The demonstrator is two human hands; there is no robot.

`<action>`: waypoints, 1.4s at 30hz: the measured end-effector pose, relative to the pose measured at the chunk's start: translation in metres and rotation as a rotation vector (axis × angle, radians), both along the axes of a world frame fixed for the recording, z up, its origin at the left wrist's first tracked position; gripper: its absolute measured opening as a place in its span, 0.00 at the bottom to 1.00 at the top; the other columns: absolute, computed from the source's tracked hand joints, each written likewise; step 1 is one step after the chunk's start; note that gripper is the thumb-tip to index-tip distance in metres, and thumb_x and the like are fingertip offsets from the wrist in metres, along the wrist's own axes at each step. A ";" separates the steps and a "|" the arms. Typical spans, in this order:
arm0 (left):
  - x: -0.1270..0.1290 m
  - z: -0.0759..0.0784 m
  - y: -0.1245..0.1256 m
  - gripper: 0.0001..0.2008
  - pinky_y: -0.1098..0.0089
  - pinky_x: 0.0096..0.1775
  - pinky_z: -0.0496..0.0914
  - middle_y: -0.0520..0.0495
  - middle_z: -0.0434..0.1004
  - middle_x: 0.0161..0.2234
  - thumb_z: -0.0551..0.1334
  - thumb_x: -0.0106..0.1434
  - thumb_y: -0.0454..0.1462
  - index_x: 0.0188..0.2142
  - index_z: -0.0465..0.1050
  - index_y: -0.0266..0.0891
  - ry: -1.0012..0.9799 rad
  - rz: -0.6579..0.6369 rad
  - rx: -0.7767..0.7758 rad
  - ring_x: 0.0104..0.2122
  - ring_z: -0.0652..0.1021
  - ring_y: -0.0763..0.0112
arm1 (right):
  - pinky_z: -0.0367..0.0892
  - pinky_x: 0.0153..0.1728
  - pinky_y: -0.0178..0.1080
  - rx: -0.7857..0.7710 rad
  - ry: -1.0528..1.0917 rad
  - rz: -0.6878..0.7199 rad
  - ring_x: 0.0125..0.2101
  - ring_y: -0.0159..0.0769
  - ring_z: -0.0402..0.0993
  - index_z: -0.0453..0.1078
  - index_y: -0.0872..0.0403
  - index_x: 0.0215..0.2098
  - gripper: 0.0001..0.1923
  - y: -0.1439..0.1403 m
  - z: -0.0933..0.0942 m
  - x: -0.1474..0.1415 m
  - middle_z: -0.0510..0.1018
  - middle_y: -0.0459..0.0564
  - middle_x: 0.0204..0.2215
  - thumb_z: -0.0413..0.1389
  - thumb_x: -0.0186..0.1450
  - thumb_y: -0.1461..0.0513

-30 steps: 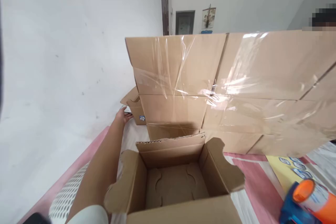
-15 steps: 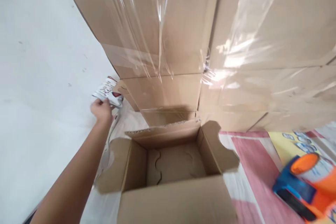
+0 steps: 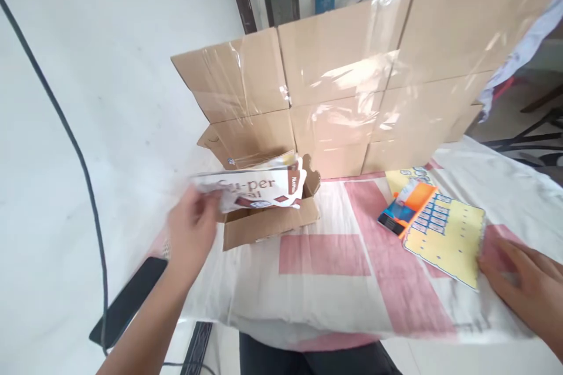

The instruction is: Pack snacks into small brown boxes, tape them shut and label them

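Observation:
My left hand (image 3: pixel 193 220) pinches the left end of a flat white packet (image 3: pixel 284 187) with brown "Su-per" lettering, blurred by motion. The packet spans the small open cardboard box (image 3: pixel 264 225) and hides most of its inside. Other printed pieces (image 3: pixel 285 158) show just behind the packet. On the right, my right hand (image 3: pixel 523 278) has its fingers stretched out at the right edge of a yellow card (image 3: pixel 457 240) with blue print. An orange and blue packet (image 3: pixel 409 205) lies against that card's left side.
A tall taped cardboard panel (image 3: pixel 338 94) stands behind the box. A black phone-like object (image 3: pixel 127 299) lies at the table's left edge, beside a dark cable (image 3: pixel 83 164). A red and white cloth (image 3: pixel 325 299) covers the table. The white wall (image 3: pixel 136 70) is close on the left.
My left hand has brought the white packet from beside the wall to over the small box. My right hand has come into view at the yellow card. The view has drawn back.

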State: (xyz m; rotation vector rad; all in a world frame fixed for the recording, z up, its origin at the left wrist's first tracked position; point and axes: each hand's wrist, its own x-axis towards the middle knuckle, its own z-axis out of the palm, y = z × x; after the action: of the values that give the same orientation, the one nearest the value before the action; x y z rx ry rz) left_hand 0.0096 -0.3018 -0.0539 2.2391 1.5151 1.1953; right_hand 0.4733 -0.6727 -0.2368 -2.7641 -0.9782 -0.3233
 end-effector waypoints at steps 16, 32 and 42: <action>-0.031 -0.037 0.028 0.31 0.42 0.56 0.71 0.32 0.72 0.58 0.66 0.60 0.51 0.58 0.68 0.41 -0.046 0.094 -0.085 0.55 0.76 0.41 | 0.64 0.57 0.66 0.295 -0.009 0.003 0.60 0.68 0.67 0.70 0.50 0.64 0.33 0.025 0.047 -0.043 0.72 0.64 0.63 0.41 0.71 0.44; -0.039 -0.058 -0.009 0.54 0.43 0.69 0.54 0.39 0.47 0.75 0.63 0.55 0.68 0.72 0.55 0.45 0.352 -0.592 -0.120 0.73 0.51 0.41 | 0.46 0.72 0.49 0.842 1.094 1.044 0.71 0.47 0.54 0.75 0.50 0.38 0.35 0.290 0.089 -0.186 0.60 0.52 0.72 0.45 0.67 0.31; 0.001 -0.037 0.026 0.47 0.49 0.55 0.74 0.29 0.59 0.67 0.68 0.58 0.52 0.72 0.52 0.41 0.121 -0.147 -0.003 0.57 0.76 0.46 | 0.52 0.70 0.54 0.934 1.238 0.968 0.69 0.46 0.56 0.49 0.44 0.73 0.43 0.290 0.080 -0.187 0.60 0.54 0.70 0.55 0.66 0.40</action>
State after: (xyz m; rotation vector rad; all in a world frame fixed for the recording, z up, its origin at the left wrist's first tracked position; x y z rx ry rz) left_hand 0.0110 -0.2759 -0.0912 2.4123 1.3630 1.0326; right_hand 0.2862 -0.3826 -0.1569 -1.0204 -1.1256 0.7702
